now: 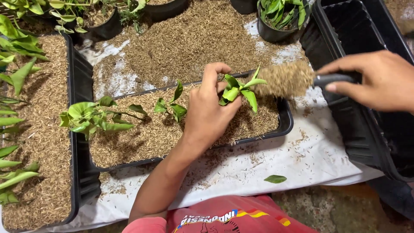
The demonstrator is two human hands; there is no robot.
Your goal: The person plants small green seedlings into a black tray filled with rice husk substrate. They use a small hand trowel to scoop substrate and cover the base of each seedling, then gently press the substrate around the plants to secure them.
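Note:
My left hand (208, 113) reaches over a black tray (286, 123) filled with rice husk and holds a small green-leaved cutting (237, 89) upright near the tray's right end. My right hand (379, 80) grips the dark handle of a scoop (286, 79) heaped with husk, held level just right of the cutting. Two other cuttings stand in the same tray, one (92, 116) at the left end and one (172, 105) in the middle.
A second husk-filled tray (77, 142) with long green leaves lies on the left. Stacked empty black trays (366, 47) stand on the right. Black pots with plants (280, 19) line the back. Loose husk (202, 39) covers the white sheet (302, 155); a fallen leaf (275, 178) lies near the front.

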